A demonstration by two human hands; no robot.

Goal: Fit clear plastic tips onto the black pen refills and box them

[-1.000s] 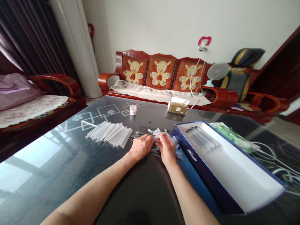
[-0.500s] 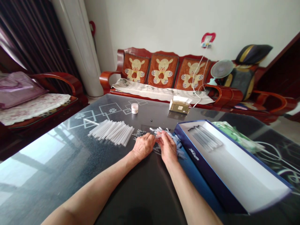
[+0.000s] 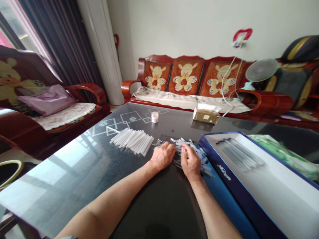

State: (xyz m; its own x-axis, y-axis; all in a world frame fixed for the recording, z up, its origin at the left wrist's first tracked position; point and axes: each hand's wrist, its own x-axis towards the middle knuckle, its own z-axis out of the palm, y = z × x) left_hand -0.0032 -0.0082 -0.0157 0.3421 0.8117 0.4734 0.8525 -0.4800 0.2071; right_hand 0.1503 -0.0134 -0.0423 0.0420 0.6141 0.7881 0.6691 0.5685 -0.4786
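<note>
My left hand (image 3: 163, 155) is closed over the table, its fingers curled and their tips turned toward the right hand. Facing it, a little apart, my right hand (image 3: 190, 162) is closed with thumb and forefinger together. Anything in either grip is too small to make out. Small dark and silvery tips (image 3: 158, 142) lie behind the left hand. Around the right hand spreads a heap of short whitish and grey plastic pieces (image 3: 201, 153), partly hidden by it. Left of both hands is a pile of translucent white tubes (image 3: 132, 141).
A blue box with a white inside (image 3: 249, 186) stands at the right, with several dark-tipped tubes (image 3: 239, 154) in it. Green plastic packaging (image 3: 284, 156) lies beyond. Farther back on the table (image 3: 112, 172) are a small white jar (image 3: 155, 117) and a tissue box (image 3: 206, 114).
My hands, which were touching at the fingertips, have come slightly apart. The view has turned left, so everything appears farther right.
</note>
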